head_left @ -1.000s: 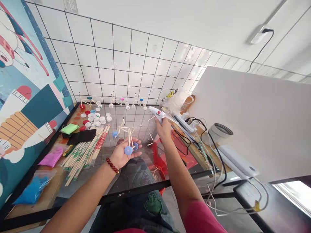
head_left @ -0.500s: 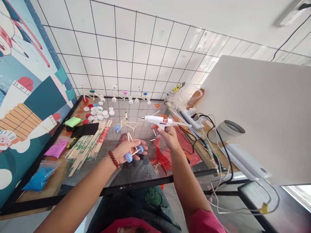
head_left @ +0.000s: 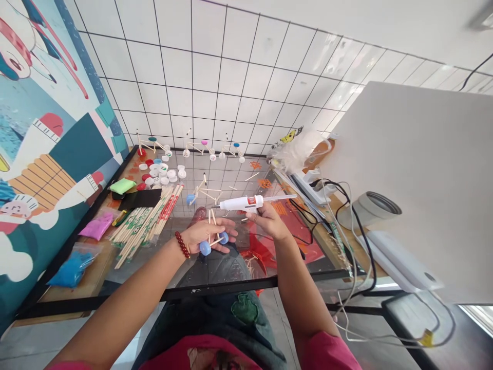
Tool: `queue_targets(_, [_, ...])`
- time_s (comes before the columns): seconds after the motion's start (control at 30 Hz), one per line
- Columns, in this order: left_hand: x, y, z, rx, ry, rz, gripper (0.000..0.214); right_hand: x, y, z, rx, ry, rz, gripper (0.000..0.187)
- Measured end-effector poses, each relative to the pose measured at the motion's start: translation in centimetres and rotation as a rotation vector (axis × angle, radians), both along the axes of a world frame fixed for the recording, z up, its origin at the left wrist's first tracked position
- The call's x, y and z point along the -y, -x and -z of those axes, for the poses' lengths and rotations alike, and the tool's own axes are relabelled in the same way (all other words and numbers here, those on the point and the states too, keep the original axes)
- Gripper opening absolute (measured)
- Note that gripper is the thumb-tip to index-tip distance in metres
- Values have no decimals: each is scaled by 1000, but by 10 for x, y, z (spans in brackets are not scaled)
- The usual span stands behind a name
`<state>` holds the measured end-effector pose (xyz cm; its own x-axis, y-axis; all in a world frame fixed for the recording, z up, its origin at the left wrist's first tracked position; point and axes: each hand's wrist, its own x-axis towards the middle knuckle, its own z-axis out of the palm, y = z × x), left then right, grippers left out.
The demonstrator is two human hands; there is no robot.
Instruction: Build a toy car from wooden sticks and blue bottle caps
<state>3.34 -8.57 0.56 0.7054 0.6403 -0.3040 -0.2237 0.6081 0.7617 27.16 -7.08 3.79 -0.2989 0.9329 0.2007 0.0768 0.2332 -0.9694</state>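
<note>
The left hand (head_left: 197,236) holds a small stick frame (head_left: 210,220) with two blue caps (head_left: 205,248), the thumb laid across it and the other fingers spread loosely behind. The right hand (head_left: 271,222) has its fingers wrapped round the handle of a white glue gun (head_left: 236,204); whether a finger presses the trigger cannot be told.

The relation that matters is between nozzle and sticks. The gun's long axis runs sideways, its nozzle leading leftward from the right fingers, a clear glue stick (head_left: 283,197) trailing out behind. The frame's two longer sticks rise away from the left fingers, roughly crosswise to the gun, and the nozzle sits just beside their upper ends; contact cannot be judged. The left hand is the nearer one to those ends.

Just beyond the left fingers, a second frame with one blue cap (head_left: 190,199) stands on the glass table (head_left: 181,267). To their left lie paper-wrapped sticks (head_left: 150,221), with loose bottle caps (head_left: 164,174) farther off.

Half a second ago the nozzle was clearly apart from the held sticks; now it is close by them. A second ago the gun was farther out and slanted away from the person. The left grip looks much the same, while the whole view has shifted somewhat.
</note>
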Motion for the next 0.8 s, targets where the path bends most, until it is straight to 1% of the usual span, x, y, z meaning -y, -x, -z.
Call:
queue_targets(0.07, [0,0,-1,-4,8,-13,26,-1,0,1,4,-1,1,48])
queue_targets(0.2, [-1,0,-1,-13,30,-33,24,-3,-1,6,-24,12,50,49])
queue_targets(0.3, [-3,-1,-3,-32,73,-64,24,-5,-1,8,-61,16,75,50])
queue_targets(0.43, [-2,-1,-11,-29,149,-156,37,-9,1,10,-92,10,127,44])
queue_targets(0.5, [1,-2,-15,6,151,-190,38,-12,2,11,-124,5,160,41])
queue_targets(0.6, [5,-4,-19,61,149,-205,40,-16,1,11,-221,-4,186,36])
queue_targets(0.7, [7,-4,-19,90,133,-186,43,-18,1,9,-299,-1,221,35])
queue_targets(0.8, [6,-5,-17,76,90,-201,35,-18,1,7,-312,1,249,38])
